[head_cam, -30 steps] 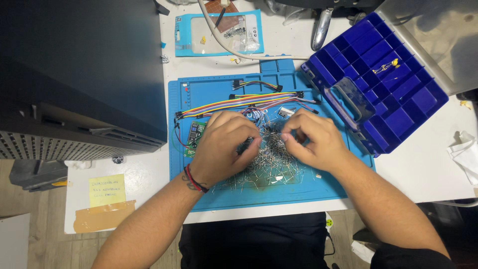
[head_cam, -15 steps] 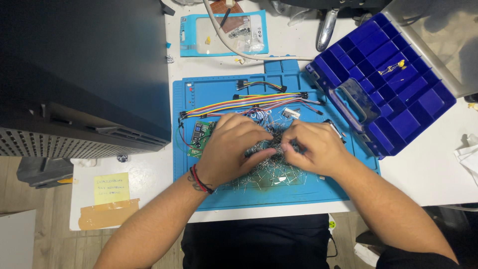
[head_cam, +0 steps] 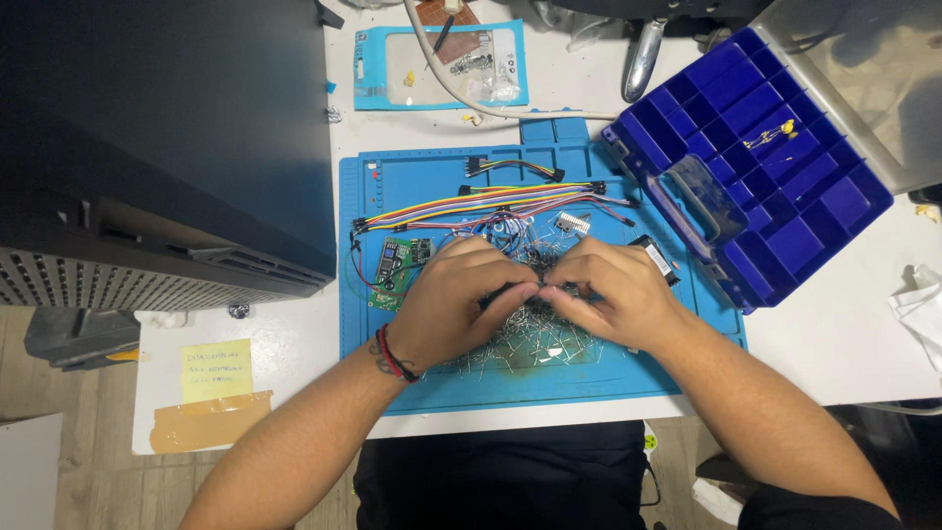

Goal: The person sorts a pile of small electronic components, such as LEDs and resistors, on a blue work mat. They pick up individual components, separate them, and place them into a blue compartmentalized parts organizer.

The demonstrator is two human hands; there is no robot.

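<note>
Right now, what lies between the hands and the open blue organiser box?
In the head view, a small black component lies on the blue mat between the right hand and the organiser box.

A clear plastic bag [head_cam: 442, 65] with a light-blue border lies at twelve o'clock; a square yellow sticky note [head_cam: 216, 370] sits at eight o'clock.

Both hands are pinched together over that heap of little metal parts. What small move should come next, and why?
Probably lift the pinched piece clear of the heap of small metal parts: the left hand and right hand meet fingertip to fingertip right above it, where loose bits crowd together.
</note>
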